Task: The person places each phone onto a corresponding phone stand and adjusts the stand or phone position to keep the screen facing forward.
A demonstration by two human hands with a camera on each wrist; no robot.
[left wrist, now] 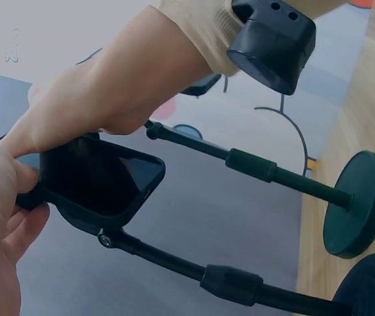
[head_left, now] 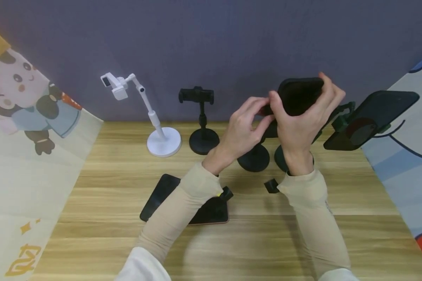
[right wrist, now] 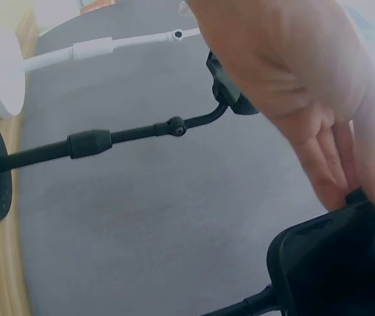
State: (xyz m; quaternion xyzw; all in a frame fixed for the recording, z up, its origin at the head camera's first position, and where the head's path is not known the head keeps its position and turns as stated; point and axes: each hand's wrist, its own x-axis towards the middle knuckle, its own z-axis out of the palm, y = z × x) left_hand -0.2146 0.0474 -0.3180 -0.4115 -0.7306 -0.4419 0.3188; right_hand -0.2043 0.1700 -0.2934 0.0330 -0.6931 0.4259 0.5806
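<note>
One dark phone (head_left: 299,95), tilted, up at the top of the first black stand (head_left: 254,159); held in the right hand (head_left: 299,127), with the thumb on one side and bent fingers on the other; just left of the stand's top, the left hand (head_left: 244,125), narrow, with thumb and fingers pinched on a small dark piece (left wrist: 30,197) by the phone; too hidden to tell if part of the phone or of a holder; cannot tell, too, about any firm fit between phone and stand; just right of the first black stand, a green stand (left wrist: 250,164) with another dark phone (head_left: 390,113) slanted at its top; left of the first black stand, a second black stand (head_left: 204,140) with a wide clamp (head_left: 196,95) on top; farther left of it, a white stand (head_left: 164,141) with a bent neck; nearer than the first black stand and to its left, a flat dark slab (head_left: 211,210) on the wood table (head_left: 109,187), partly behind the left sleeve (head_left: 176,210); behind the first black stand, a grey-blue wall (head_left: 197,47).
</note>
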